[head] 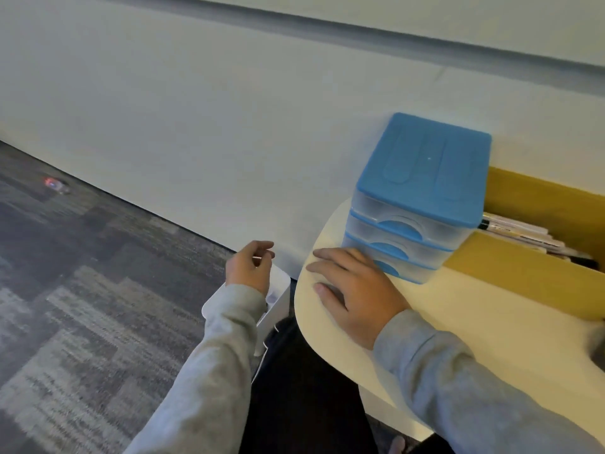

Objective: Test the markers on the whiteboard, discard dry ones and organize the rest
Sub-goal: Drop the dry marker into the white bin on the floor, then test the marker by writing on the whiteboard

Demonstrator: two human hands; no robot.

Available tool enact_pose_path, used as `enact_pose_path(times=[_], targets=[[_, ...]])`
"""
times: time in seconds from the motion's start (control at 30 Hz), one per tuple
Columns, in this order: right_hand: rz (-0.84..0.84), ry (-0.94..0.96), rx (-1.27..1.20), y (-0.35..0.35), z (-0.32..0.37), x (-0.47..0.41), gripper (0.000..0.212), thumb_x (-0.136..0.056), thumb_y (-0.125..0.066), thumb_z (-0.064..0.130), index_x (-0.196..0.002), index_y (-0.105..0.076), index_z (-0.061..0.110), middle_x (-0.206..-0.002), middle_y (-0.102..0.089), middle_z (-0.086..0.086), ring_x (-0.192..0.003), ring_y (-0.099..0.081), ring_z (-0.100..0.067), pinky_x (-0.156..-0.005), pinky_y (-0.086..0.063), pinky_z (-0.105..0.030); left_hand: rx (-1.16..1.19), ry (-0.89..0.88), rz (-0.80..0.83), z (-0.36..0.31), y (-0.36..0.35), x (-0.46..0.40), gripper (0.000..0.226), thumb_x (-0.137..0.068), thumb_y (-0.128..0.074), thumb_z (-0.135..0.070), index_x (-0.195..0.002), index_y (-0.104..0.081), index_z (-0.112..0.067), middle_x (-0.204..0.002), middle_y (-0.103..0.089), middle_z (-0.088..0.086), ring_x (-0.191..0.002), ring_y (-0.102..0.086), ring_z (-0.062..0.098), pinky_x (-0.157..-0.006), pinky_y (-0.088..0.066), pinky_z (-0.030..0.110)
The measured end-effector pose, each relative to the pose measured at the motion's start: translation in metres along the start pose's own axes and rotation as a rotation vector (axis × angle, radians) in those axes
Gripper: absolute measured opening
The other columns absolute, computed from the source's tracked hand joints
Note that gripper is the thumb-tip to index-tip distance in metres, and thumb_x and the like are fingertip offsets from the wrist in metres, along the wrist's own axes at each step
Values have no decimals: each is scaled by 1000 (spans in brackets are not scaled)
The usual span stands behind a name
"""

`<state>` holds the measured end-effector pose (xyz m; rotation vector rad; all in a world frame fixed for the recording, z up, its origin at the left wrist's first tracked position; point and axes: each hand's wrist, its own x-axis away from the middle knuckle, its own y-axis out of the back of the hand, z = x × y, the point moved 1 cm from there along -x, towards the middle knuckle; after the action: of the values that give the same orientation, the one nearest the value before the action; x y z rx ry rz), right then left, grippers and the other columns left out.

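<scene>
The right hand (353, 290) lies flat on the tabletop (458, 322), fingers spread, touching the bottom drawer of the blue-topped drawer unit (415, 204). The left hand (250, 268) hovers over a white bin (278, 283) on the floor, fingers loosely curled, holding nothing visible. Markers (523, 235) lie in the yellow box (530, 276) behind the unit.

Right hand (355, 291) flat on table (458, 326) beside blue drawer unit (422, 194); left hand (250, 267) loosely curled.
</scene>
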<state>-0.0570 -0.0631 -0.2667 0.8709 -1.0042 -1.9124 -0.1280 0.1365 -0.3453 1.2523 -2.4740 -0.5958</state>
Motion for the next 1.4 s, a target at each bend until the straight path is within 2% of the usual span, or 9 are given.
enact_pose_path(times=[0.13, 0.27, 0.37, 0.47, 0.6, 0.73, 0.83, 0.93, 1.4], targets=[[12, -39, -142, 11, -5, 5, 23, -95, -60, 17, -115, -72, 18, -131, -62, 4, -121, -54, -15, -107, -44, -34, 49, -365, -62, -81, 19, 26, 25, -94, -56, -4, -101, -73, -21, -90, -71, -8, -75, -63, 6, -69, -48, 12], [-144, -54, -293, 49, -12, 34, 12, -90, -64, 18, -95, -75, 17, -95, -72, 6, -91, -67, -11, -82, -55, -33, 110, -736, -132, -164, 31, 50, 21, -91, -57, 0, -99, -73, -11, -88, -70, -3, -74, -62, 8, -68, -46, 13], [-256, -121, -364, 96, -12, 59, 13, -90, -65, 23, -84, -75, 17, -77, -71, 8, -73, -66, -11, -65, -53, -23, 125, -946, -54, -218, 18, 66, 18, -90, -57, -5, -96, -73, -10, -84, -69, -3, -68, -61, 13, -65, -47, 19], [-430, -119, -349, 150, -20, 76, 18, -89, -65, 24, -74, -71, 16, -60, -63, 4, -57, -59, -13, -55, -48, -27, 91, -1090, 117, -265, -19, 74, 15, -92, -59, -8, -95, -72, -13, -82, -66, -5, -63, -59, 10, -63, -44, 17], [-552, -303, -315, 195, -63, 74, 23, -91, -67, 19, -69, -69, 16, -55, -62, 4, -53, -55, -10, -57, -45, -26, -18, -1070, 376, -300, -71, 75, 15, -95, -59, -18, -101, -72, -22, -90, -66, -10, -69, -59, 9, -68, -47, 19], [-403, -541, -149, 205, -113, 63, 18, -90, -69, 21, -73, -69, 24, -67, -67, 6, -64, -59, -11, -66, -48, -28, -197, -973, 524, -300, -96, 71, 14, -95, -59, -28, -102, -71, -31, -84, -64, -18, -76, -59, 2, -73, -52, 26], [-143, -667, -27, 198, -141, 53, 6, -89, -70, 28, -90, -72, 23, -89, -70, 2, -83, -64, -17, -78, -51, -30, -330, -1006, 529, -295, -99, 70, 13, -95, -58, -33, -101, -69, -33, -84, -65, -14, -75, -59, 3, -73, -56, 33], [51, -767, 35, 190, -152, 45, 23, -88, -72, 37, -107, -72, 23, -103, -70, -1, -96, -64, -22, -88, -53, -31, -364, -1020, 508, -296, -98, 73, 13, -95, -56, -35, -98, -68, -33, -82, -65, -14, -77, -60, 5, -74, -57, 35], [387, -770, 260, 183, -160, 35, 39, -93, -66, 39, -127, -61, 20, -122, -65, -6, -111, -61, -28, -97, -52, -39, -370, -999, 529, -299, -98, 75, 14, -95, -56, -33, -100, -69, -32, -81, -64, -18, -77, -59, 2, -73, -55, 28]])
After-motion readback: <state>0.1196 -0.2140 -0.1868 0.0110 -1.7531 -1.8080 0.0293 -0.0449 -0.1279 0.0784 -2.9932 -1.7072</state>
